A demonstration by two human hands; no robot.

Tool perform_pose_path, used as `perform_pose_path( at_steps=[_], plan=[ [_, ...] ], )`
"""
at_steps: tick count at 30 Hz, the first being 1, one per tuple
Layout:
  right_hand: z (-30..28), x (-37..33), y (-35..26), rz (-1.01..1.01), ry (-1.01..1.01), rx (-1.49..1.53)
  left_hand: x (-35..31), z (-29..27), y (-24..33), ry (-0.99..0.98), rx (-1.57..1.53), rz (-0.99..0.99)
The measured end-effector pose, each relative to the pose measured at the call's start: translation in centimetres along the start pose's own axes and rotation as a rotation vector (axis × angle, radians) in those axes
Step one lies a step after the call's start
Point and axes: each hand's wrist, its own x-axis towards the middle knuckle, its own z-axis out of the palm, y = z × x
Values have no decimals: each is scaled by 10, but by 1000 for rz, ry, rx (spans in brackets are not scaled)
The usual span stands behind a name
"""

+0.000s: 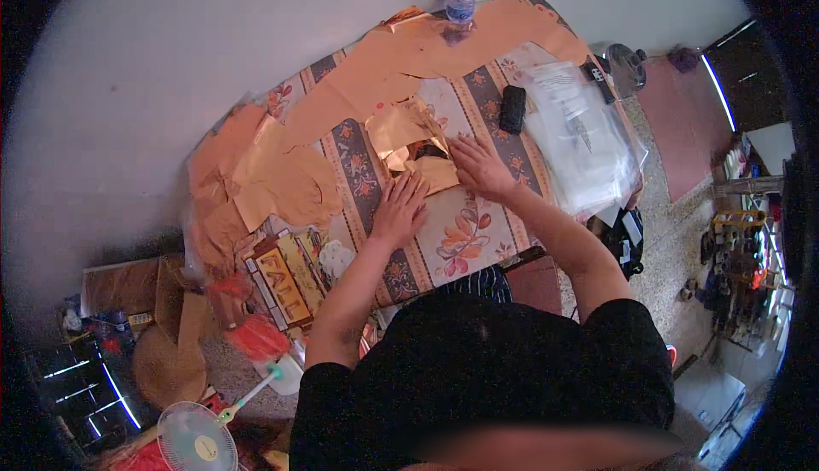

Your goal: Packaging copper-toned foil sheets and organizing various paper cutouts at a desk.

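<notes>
A shiny copper-coloured foil sheet [397, 130] lies in the middle of the flower-patterned tablecloth [461, 236], partly folded, with a dark patch or opening across its middle. Flat at its lower left edge rests my left hand [399, 209], fingers stretched out and touching the sheet. My right hand [481, 166] lies along its right edge, fingers extended and slightly apart. Neither hand grips anything visible. More copper-coloured sheets [341, 87] spread along the far and left sides of the table, some overlapping and crumpled.
A water bottle [461, 0] stands at the far edge. To the right are a black oblong object [513, 109] and a stack of clear plastic packaging [580, 142]. Boxes and packets [286, 279] sit at the near left corner, with a fan [198, 439] below.
</notes>
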Motion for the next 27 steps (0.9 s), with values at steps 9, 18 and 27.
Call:
perform_pose_path(
  at_steps=[9,18,27],
  plan=[
    [-6,10,8,-156,22,-170,19,-20,10,103,11,27],
    [-6,17,9,-243,-18,-238,41,3,1,183,-52,77],
    [-2,18,8,-111,47,-64,45,6,5,166,96,51]
  ],
)
